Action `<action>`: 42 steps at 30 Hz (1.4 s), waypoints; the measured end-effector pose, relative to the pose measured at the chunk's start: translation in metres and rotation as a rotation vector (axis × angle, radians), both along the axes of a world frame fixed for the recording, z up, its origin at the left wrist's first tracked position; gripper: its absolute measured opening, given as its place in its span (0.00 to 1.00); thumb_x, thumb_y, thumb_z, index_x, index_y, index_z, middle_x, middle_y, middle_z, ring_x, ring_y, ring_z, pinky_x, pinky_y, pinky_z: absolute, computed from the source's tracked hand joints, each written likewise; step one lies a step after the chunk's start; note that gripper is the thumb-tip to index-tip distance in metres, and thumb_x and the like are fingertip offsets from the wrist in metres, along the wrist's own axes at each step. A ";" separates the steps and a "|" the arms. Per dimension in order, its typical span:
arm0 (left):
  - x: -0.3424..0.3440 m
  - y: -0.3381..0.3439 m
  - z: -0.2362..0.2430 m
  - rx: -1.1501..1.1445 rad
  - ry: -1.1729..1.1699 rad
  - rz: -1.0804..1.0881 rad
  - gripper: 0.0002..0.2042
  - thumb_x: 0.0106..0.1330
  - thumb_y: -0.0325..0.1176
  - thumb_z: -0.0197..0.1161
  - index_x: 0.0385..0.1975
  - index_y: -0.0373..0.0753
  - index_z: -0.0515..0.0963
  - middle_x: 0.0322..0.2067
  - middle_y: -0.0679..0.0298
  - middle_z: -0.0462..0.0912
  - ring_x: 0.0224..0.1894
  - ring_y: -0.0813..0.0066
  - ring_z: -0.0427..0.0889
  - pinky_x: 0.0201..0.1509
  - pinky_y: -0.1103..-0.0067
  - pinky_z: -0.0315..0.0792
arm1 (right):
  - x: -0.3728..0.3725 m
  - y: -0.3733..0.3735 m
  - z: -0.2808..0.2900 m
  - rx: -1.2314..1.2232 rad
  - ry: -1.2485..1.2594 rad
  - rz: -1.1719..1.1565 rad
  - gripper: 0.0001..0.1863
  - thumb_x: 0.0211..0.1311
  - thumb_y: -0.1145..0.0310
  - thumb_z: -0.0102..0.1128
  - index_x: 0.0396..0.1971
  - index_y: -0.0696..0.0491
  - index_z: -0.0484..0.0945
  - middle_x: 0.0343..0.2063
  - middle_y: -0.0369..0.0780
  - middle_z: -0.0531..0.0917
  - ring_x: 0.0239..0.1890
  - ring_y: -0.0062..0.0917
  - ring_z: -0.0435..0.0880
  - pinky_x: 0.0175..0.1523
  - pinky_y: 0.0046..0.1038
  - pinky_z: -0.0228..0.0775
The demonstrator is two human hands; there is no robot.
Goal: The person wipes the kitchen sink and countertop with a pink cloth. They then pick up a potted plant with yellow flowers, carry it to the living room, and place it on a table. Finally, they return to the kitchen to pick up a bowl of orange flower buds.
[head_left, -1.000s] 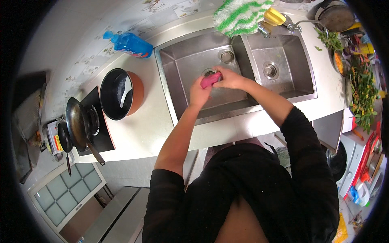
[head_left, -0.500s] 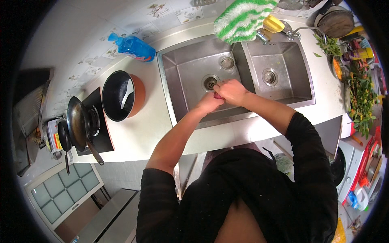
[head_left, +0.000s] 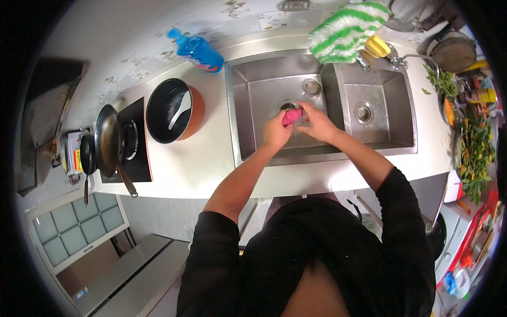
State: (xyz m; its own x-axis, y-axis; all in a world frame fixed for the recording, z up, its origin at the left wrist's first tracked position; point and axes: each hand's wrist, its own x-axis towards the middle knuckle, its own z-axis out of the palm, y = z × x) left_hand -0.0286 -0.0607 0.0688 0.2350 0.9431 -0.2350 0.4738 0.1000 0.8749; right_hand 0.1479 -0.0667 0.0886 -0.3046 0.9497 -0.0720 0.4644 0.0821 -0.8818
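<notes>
Over the larger, left basin of the steel double sink I hold a crumpled pink cloth. My left hand is closed round it. Just to its right is my right hand, its fingers curved and apart; whether a fingertip touches the cloth I cannot tell. The palm side of the left hand is hidden. Below my hands, the basin's drain is partly covered by them.
A dark pot holding a white spoon stands left of the sink, beside a wok. Behind are a blue bottle and a green-striped towel near the faucet. Leafy greens lie at the right.
My hands, pressed together before, have come apart, and more of the pink cloth shows in the left one. The right hand's fingers have opened. The whole view has shifted slightly.
</notes>
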 end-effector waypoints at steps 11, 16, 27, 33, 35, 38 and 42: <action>0.011 -0.006 0.026 -0.925 -0.356 -0.199 0.11 0.54 0.38 0.62 0.32 0.39 0.75 0.16 0.71 0.66 0.12 0.86 0.55 0.15 0.86 0.47 | 0.004 0.001 0.024 0.478 -0.636 0.475 0.14 0.39 0.68 0.63 0.27 0.54 0.69 0.29 0.42 0.78 0.31 0.35 0.81 0.33 0.34 0.72; 0.021 -0.008 0.029 -0.112 0.370 -0.316 0.10 0.52 0.34 0.57 0.30 0.35 0.74 0.28 0.49 0.80 0.39 0.50 0.79 0.43 0.62 0.72 | -0.015 -0.008 0.021 0.125 -0.710 0.317 0.12 0.43 0.69 0.61 0.29 0.55 0.72 0.25 0.46 0.80 0.31 0.40 0.81 0.35 0.38 0.72; 0.014 0.001 0.013 0.413 0.665 -0.589 0.10 0.51 0.32 0.58 0.33 0.37 0.69 0.18 0.56 0.79 0.23 0.57 0.81 0.25 0.65 0.73 | -0.019 -0.016 -0.034 -0.525 -0.092 0.042 0.08 0.51 0.69 0.58 0.27 0.59 0.78 0.23 0.44 0.80 0.25 0.32 0.78 0.32 0.33 0.68; 0.009 0.016 0.015 0.661 0.600 -0.662 0.08 0.51 0.33 0.56 0.28 0.37 0.70 0.15 0.57 0.77 0.20 0.59 0.80 0.21 0.67 0.71 | -0.035 -0.014 0.017 -1.007 0.227 -0.135 0.13 0.55 0.74 0.52 0.14 0.47 0.61 0.09 0.26 0.55 0.09 0.11 0.49 0.15 0.20 0.39; 0.007 0.020 0.021 0.747 0.599 -0.701 0.07 0.51 0.33 0.56 0.27 0.38 0.69 0.15 0.57 0.77 0.20 0.60 0.80 0.21 0.67 0.71 | -0.026 -0.011 0.009 -1.140 0.389 -0.122 0.13 0.55 0.73 0.52 0.15 0.46 0.61 0.09 0.26 0.55 0.09 0.12 0.49 0.15 0.19 0.39; 0.006 0.027 0.027 0.870 0.574 -0.699 0.07 0.51 0.34 0.56 0.25 0.39 0.68 0.14 0.59 0.76 0.18 0.62 0.79 0.19 0.69 0.70 | -0.017 -0.008 0.005 -1.256 0.594 -0.053 0.13 0.55 0.71 0.53 0.16 0.45 0.62 0.10 0.26 0.55 0.09 0.12 0.49 0.16 0.20 0.40; 0.003 0.037 0.046 0.980 0.561 -0.680 0.06 0.51 0.34 0.55 0.25 0.41 0.68 0.16 0.61 0.76 0.20 0.64 0.79 0.21 0.70 0.71 | -0.015 -0.005 0.027 -1.276 0.828 0.023 0.12 0.57 0.70 0.53 0.17 0.45 0.62 0.10 0.26 0.57 0.09 0.11 0.50 0.16 0.18 0.42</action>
